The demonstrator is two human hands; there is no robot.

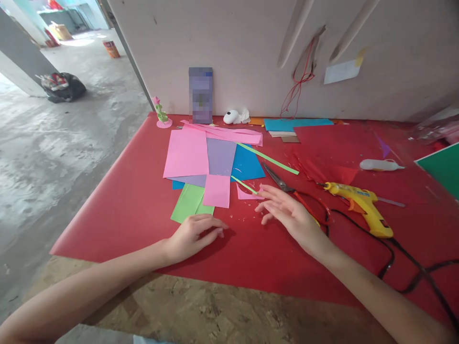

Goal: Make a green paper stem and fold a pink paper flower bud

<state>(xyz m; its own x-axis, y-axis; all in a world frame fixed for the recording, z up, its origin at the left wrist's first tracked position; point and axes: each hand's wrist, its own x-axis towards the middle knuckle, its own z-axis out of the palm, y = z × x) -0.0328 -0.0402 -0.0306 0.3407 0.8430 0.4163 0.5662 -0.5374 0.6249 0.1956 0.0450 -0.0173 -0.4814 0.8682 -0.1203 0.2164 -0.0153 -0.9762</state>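
My left hand (196, 235) rests on the red table covering with its fingers loosely extended, holding nothing. Just beyond it lie green paper pieces (187, 203) and a small pink paper square (217, 191). My right hand (285, 215) hovers with its fingers apart and nothing visible in them. Its fingertips are near a thin green paper strip (244, 184) and a pink paper scrap (245, 193); whether they touch cannot be made out. Scissors with red handles (279, 179) lie partly hidden behind that hand. Larger pink (186, 153), purple (220, 155) and blue (249, 165) sheets overlap farther back.
A yellow glue gun (362, 205) with a black cord (416, 267) lies at the right, near a white bottle (380, 165). A paper flower (160, 112) stands at the back left. A pale wall (244, 52) bounds the red table covering (122, 191).
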